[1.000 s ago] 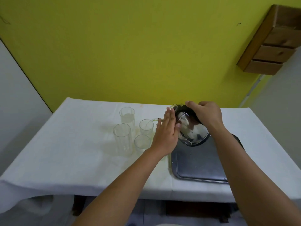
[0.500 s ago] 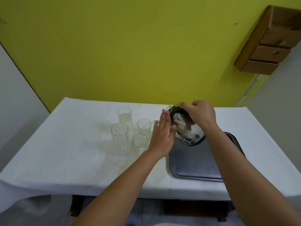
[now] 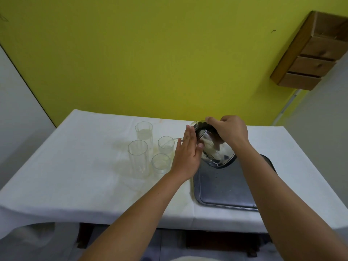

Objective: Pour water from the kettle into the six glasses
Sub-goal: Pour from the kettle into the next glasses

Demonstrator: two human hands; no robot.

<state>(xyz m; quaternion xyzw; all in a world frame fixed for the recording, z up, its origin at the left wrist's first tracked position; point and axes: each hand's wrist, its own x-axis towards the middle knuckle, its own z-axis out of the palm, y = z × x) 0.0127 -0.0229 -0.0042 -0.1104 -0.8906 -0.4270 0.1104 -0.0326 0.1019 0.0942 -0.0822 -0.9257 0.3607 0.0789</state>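
**Four glasses in view, one taking water**

Four glasses show from your head view; the other two, if present, are hidden behind your left hand or out of sight. Nearest you, at 5 o'clock of the group, lies the dark tray [image 3: 224, 189] on the white tabletop [image 3: 75, 166], bare where it can be seen. Your left hand [image 3: 188, 155] is flat, fingers together and straight, gripping nothing, its palm pressed against the kettle's side. At 9 o'clock of that hand stand the near short glass [image 3: 161, 163] and the near tall glass [image 3: 138, 159], just beside each other. Your right hand [image 3: 228, 131] is clamped over the top of the kettle [image 3: 214, 147], which is tilted toward 9 o'clock above the tray's far edge. A thin stream arcs from the spout into the far short glass [image 3: 166, 145]. Beyond it, the far tall glass [image 3: 144, 131] holds some water.

Watch the tilt: the stream travels sideways some way, so a steeper tip could overshoot the rim and soak the cloth. The glasses crowd together, so a nudge from your left hand could likely knock one over.
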